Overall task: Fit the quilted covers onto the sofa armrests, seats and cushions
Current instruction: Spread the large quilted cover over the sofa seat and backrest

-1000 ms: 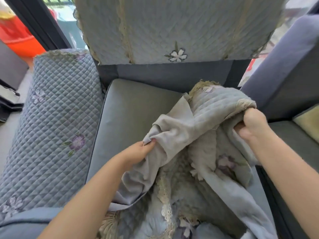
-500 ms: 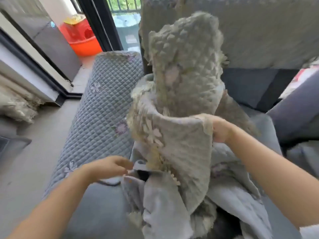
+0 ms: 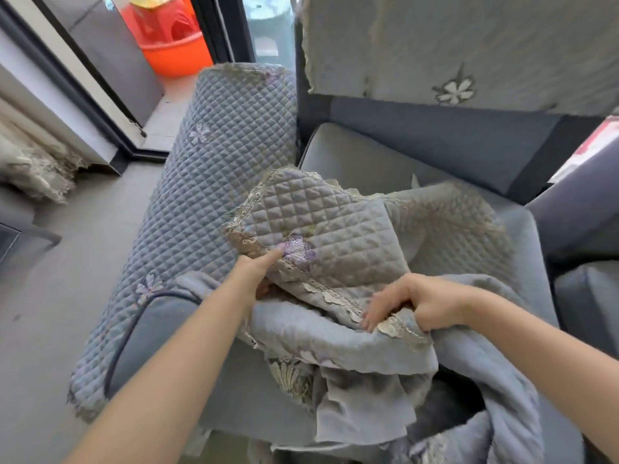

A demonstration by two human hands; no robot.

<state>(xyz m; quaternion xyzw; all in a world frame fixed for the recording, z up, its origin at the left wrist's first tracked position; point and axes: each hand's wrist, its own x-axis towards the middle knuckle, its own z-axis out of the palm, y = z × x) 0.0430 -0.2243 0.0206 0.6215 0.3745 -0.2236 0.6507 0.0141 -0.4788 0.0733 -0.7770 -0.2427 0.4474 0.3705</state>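
The left hand (image 3: 259, 267) pinches the lace-trimmed edge of a quilted cover (image 3: 335, 242), thumb on top beside an embroidered purple flower (image 3: 299, 251) and the other fingers hidden under the fabric. Held that way, it lifts one corner so the quilted face shows. The right hand (image 3: 410, 304) grips the same lace border further along, fingers curled over it and knuckles up, probably to keep the edge taut between the two hands so the piece can be turned and its shape read.

The cover is bunched above the bare seat cushion (image 3: 361, 162), its plain backing spilling toward the person and its far side mounded to the right. It is not spread out, so I judge the seat is the step in hand and barely begun.

Just left of it, the armrest (image 3: 207, 169) already wears its quilted cover, draped over the top and down the outer side. A quilted piece (image 3: 469, 45) also hangs over the backrest behind. Beyond the armrest, an orange tub (image 3: 170, 51) stands by the doorway.
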